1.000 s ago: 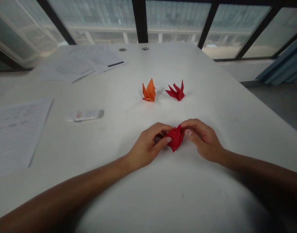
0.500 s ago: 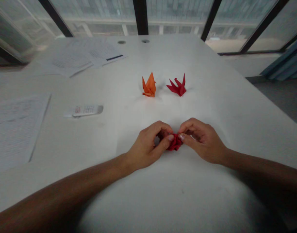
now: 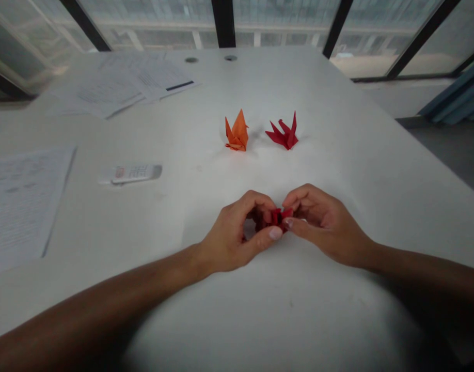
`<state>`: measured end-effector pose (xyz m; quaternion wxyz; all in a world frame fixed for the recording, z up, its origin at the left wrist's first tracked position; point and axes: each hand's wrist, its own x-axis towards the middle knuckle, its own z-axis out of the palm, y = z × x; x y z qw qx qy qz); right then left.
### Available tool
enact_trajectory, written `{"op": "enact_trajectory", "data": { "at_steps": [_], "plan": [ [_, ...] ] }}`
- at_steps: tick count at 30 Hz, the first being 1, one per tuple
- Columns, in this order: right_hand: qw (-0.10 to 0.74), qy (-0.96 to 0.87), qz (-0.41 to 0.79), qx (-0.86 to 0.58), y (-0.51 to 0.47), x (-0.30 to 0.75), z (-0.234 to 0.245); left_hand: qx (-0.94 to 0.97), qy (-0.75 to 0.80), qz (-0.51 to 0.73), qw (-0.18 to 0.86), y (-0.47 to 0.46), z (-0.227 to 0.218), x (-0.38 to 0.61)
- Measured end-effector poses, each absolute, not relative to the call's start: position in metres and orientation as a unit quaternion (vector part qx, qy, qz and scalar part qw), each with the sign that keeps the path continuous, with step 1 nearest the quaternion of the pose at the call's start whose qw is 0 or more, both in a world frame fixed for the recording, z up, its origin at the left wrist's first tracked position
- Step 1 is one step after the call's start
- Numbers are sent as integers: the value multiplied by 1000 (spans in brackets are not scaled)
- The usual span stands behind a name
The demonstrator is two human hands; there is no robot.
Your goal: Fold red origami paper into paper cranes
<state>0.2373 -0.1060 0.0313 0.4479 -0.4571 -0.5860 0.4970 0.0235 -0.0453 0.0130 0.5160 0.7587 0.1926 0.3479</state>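
Between my two hands, low over the white table (image 3: 237, 310), is a small piece of folded red paper (image 3: 277, 216) with several layered flaps. My left hand (image 3: 242, 232) curls around its left side, thumb in front and fingers behind. From the right, the thumb and fingers of my right hand (image 3: 322, 225) pinch its right edge. Fingers hide much of the paper. Beyond my hands stand an orange origami crane (image 3: 237, 133) and, to its right, a red origami crane (image 3: 285, 135).
Left of my hands lies a small white packet (image 3: 134, 174) with print on it. A printed sheet (image 3: 24, 201) is at the left edge. More papers (image 3: 113, 88) overlap at the far left, near two round cable holes. Windows rise behind the table, and a blue curtain (image 3: 454, 101) hangs at right.
The red paper has turned between my fingers, so its flaps now show differently. My left thumb has shifted lower along its front. The view has tilted slightly.
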Motion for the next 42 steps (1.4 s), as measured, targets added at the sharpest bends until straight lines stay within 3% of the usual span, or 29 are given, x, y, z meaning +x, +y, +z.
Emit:
{"op": "enact_trajectory", "data": {
  "at_steps": [6,12,18,28,42],
  "plan": [
    [459,-625,455,-438,-109,236,32,700,226,352,578,-49,25,27],
    [452,-644,424,-449,-112,238,33,700,250,351,570,-52,31,28],
    [502,-559,425,-505,-97,248,24,656,298,381,579,-40,31,17],
    [598,-446,412,-523,-65,273,-1,638,397,390,533,2,17,-1],
    [595,-434,398,-548,-58,278,-3,661,450,353,486,8,18,-2]
  ]
}}
